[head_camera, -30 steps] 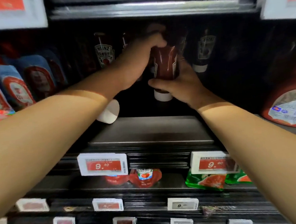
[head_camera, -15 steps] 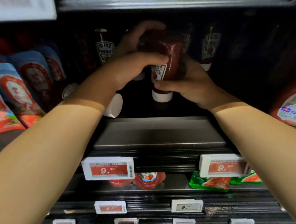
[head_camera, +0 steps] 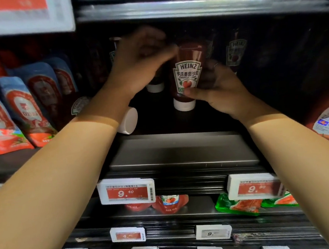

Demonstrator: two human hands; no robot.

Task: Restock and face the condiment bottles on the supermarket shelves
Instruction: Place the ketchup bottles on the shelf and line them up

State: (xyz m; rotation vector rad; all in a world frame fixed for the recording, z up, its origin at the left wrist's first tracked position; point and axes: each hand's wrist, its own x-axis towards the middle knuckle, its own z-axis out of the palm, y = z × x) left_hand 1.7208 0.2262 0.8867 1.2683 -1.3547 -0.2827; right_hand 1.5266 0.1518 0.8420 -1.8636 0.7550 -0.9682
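Right hand point(head_camera: 219, 88) pinching ketchup bottle point(head_camera: 189, 71), label now turning frontward; left hand point(head_camera: 141, 60) blurred, seemingly steadying bottle top, hold unclear.

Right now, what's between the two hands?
In the head view, the Heinz ketchup bottle, cap down: right hand grips it, left hand sits at its upper left.

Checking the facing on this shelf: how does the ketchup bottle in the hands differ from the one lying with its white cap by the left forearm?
The held bottle stands cap-down; the fallen bottle lies tipped, cap toward the camera. The held bottle's Heinz label faces front and reads clearly; the fallen bottle's label is mostly hidden behind the left forearm. The right hand grips the held bottle; nothing holds the fallen one. Both have white caps.
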